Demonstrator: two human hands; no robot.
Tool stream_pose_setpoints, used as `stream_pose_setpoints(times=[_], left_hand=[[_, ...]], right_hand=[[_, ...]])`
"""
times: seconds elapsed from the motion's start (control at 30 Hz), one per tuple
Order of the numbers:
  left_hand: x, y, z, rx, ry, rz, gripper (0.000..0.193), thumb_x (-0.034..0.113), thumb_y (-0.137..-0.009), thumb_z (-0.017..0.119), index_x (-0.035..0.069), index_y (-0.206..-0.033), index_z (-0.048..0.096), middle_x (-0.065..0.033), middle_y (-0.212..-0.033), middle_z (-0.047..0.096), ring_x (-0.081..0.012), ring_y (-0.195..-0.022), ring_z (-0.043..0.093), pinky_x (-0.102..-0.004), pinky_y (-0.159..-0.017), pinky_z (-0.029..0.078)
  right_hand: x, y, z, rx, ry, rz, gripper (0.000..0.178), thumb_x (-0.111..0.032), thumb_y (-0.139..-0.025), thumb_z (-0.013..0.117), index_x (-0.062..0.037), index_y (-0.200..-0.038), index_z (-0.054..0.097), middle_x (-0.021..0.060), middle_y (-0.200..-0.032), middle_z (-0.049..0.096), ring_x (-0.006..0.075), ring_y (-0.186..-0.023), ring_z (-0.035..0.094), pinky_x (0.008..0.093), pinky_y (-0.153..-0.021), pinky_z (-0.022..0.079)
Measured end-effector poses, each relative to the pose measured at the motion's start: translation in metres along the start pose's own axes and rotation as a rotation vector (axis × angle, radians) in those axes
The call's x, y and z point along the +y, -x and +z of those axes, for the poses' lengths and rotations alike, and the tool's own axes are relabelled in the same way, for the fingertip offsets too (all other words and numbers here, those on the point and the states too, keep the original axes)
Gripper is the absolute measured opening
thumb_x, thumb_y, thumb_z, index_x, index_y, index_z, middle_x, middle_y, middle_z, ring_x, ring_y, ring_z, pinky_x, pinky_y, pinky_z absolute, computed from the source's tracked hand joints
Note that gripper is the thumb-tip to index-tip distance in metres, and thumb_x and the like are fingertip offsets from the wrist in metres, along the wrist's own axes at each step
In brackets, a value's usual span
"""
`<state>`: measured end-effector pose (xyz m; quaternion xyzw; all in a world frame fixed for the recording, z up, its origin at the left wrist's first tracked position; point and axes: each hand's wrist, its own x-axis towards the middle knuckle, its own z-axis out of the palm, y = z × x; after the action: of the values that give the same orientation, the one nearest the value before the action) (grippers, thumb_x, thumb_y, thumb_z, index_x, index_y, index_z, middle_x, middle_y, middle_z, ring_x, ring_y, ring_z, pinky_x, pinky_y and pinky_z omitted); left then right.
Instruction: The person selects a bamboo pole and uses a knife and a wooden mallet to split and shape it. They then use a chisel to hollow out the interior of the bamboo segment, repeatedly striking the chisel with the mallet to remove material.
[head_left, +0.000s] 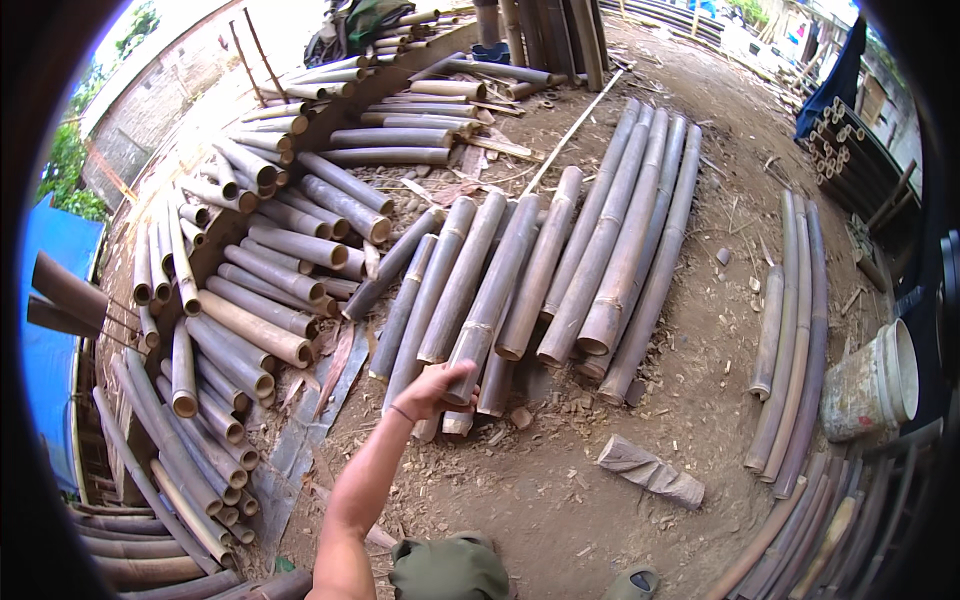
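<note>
My left hand (437, 391), with a thin band at its wrist, is closed on the near end of a grey-brown bamboo pole (495, 285). The thumb lies over the pole's end; the other fingers are partly hidden. This pole slants away from me across a row of other cut bamboo poles (462, 280), lying side by side on the dirt. Longer bamboo poles (640, 230) lie just to the right of that row. My right hand is out of view.
Stacked bamboo (285, 260) fills the left side. A short split log (652, 472) lies at front right. Beyond it are more long poles (800, 330) and a dirty white bucket (868, 385). My green-clad knee (450, 570) shows at the bottom.
</note>
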<state>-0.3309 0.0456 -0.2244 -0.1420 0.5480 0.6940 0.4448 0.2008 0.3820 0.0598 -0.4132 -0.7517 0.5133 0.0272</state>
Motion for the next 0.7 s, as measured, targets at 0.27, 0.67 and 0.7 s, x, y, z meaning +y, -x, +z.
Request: stream_pose_setpoints(times=[0.27,0.67,0.7], left_hand=[[-0.020,0.070,0.005,0.421,-0.618,0.478,0.089,0.035,-0.070,0.086,-0.010,-0.135,0.045,-0.0233,-0.118,0.062,-0.0247,-0.093,0.067,-0.0331,-0.081,0.056],[0.018,0.039,0.082,0.098,-0.367,0.499,0.069,0.030,-0.080,0.079,-0.007,-0.127,0.045,-0.0106,-0.090,0.064,-0.0132,-0.070,0.064,-0.0278,-0.054,0.054],[0.006,0.023,0.116,0.018,-0.316,0.475,0.066,0.034,-0.083,0.077,-0.004,-0.126,0.047,-0.0096,-0.089,0.063,-0.0138,-0.069,0.064,-0.0285,-0.054,0.055]], right_hand=[[0.014,0.012,-0.005,-0.030,0.044,-0.104,0.044,-0.019,-0.099,0.053,0.0066,-0.135,0.047,0.0153,-0.114,0.065,0.0223,-0.107,0.060,0.0357,-0.099,0.043],[-0.015,0.008,0.024,0.119,-0.049,-0.073,0.038,-0.015,-0.096,0.056,0.0067,-0.127,0.055,0.0123,-0.106,0.067,0.0204,-0.101,0.061,0.0339,-0.095,0.045],[-0.014,0.009,0.021,0.116,-0.048,-0.068,0.038,-0.013,-0.096,0.056,0.0067,-0.127,0.055,0.0124,-0.106,0.067,0.0203,-0.101,0.061,0.0340,-0.094,0.046]])
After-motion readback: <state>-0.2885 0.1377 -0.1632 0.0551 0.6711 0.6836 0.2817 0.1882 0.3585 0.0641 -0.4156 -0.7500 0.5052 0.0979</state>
